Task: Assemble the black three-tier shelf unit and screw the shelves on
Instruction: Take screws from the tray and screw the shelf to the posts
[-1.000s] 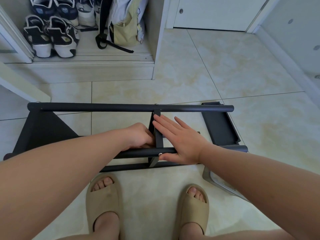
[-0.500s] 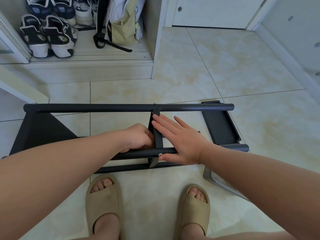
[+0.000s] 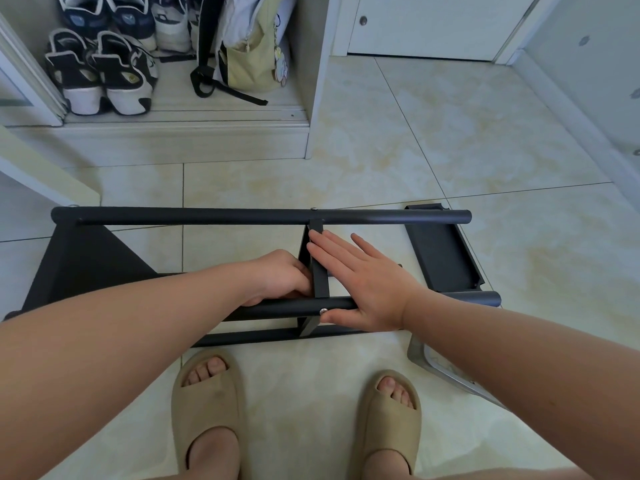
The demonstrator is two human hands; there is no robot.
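Right hand [image 3: 367, 289]: lay flat & open, fingers straight and slightly fanned across the top edge of the middle shelf [image 3: 320, 275]; palm over the near pole [image 3: 287, 307], thumb along its underside.
Left hand [image 3: 280, 275]: fingers curled in, knuckles against the left face of the middle shelf, wrist over the near pole; whether it gripped anything couldn't be told.
Arms: both forearms reached fwd from the bottom corners of the view, meeting at the middle shelf.
Shelf unit [image 3: 194, 216]: black, lay on its side on the tiled floor [image 3: 450, 133] just ahead of the person's feet, poles running L-R.
Poles: 3 seen. These were the far pole [image 3: 381, 215], the near pole and a low pole [image 3: 249, 336] by the floor.
Shelves: 3. The left shelf [image 3: 83, 265] was fixed at the unit's end, the middle shelf sat between the hands, and a loose shelf [image 3: 443, 251] lay flat on the floor at the right end.
Screws: 2 seen, a far screw [image 3: 314, 209] above the middle shelf and a near screw [image 3: 323, 310] touching the right thumb tip.
Slippers: 2, beige, a left slipper [image 3: 207, 403] and a right slipper [image 3: 391, 410], both worn.
Bkgd: open closet [image 3: 304, 81] held several sneakers [image 3: 100, 77], too overlapped to count, and 1 bag [image 3: 249, 53].
Grey object [image 3: 426, 358]: 1, under the right forearm, type unclear.
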